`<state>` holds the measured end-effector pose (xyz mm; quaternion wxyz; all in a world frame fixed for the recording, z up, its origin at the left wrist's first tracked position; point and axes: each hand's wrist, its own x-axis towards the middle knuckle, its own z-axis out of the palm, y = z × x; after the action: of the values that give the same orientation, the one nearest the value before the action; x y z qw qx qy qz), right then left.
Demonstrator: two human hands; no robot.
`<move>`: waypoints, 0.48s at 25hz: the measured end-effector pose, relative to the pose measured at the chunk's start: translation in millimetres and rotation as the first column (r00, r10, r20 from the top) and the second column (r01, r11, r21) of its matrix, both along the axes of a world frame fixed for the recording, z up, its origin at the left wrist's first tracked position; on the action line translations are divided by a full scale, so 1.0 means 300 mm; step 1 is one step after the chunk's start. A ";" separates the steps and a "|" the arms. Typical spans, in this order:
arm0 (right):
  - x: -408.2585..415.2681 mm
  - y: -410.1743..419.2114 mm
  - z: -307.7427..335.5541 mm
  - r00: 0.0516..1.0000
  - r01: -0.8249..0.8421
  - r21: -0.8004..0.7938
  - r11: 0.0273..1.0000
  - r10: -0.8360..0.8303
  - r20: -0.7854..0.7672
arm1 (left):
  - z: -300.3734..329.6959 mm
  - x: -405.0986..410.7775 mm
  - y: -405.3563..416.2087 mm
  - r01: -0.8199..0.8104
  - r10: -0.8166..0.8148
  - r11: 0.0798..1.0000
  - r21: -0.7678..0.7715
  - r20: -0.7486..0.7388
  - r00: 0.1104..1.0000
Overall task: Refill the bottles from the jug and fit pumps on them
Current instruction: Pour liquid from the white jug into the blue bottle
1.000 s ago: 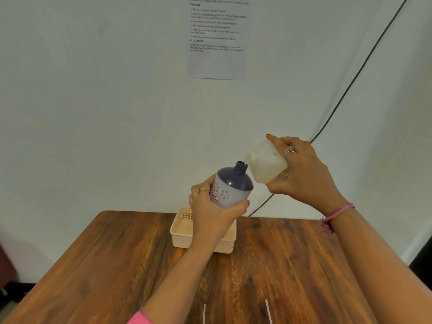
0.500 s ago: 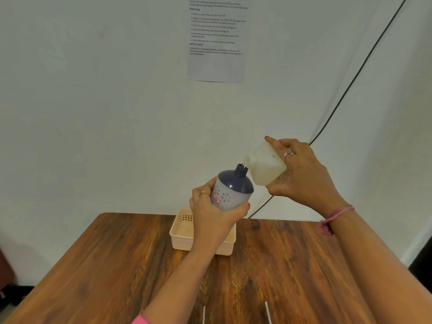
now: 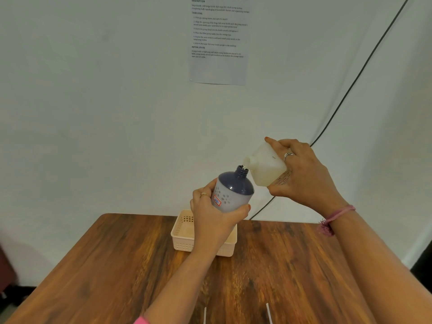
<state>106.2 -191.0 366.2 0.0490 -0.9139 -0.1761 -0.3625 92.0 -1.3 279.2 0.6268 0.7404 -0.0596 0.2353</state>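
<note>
Nearest the viewer, two thin pale strips lie at the near edge of the bench, and what they are cannot be told; both forearms reach up over the bench from that side, a pink band on the right wrist; held clear above the bench's middle, the left hand is wrapped round the lower body of the bottle, a pale one with a dark blue shoulder and an open threaded neck, tilted toward the right; the right hand grips the whitish jug by its rear half, tipped so that its spout sits just at the bottle's mouth, and a little white liquid shows at the neck, so pouring looks to be under way; further back, a cream slotted basket stands by the far edge of the bench, partly hidden behind the left wrist; beyond it hang a white backdrop, a printed sheet and a dark cable; to pour well, I would keep the spout lip right over the narrow neck, bring the bottle nearer upright as it fills, tip the jug slowly so the thick liquid does not glug or run down the shoulder, and watch the level; no pump is in view, so fitting seems yet to come.
</note>
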 end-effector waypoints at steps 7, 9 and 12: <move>0.000 0.008 0.005 1.000 -0.014 -0.006 1.000 0.014 0.008 | 0.005 -0.001 0.005 -0.013 0.013 1.000 -0.004 -0.005 1.000; -0.001 0.008 0.005 1.000 -0.017 -0.006 1.000 0.017 0.009 | 0.005 -0.003 0.006 -0.009 0.009 1.000 -0.012 -0.007 1.000; -0.002 0.009 0.003 1.000 -0.025 -0.002 1.000 0.025 0.013 | 0.005 -0.008 0.009 -0.003 0.003 1.000 -0.023 -0.003 1.000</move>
<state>105.6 -188.2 367.0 0.0517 -0.9093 -0.1879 -0.3676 89.7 1.3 280.8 0.6349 0.7337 -0.0546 0.2357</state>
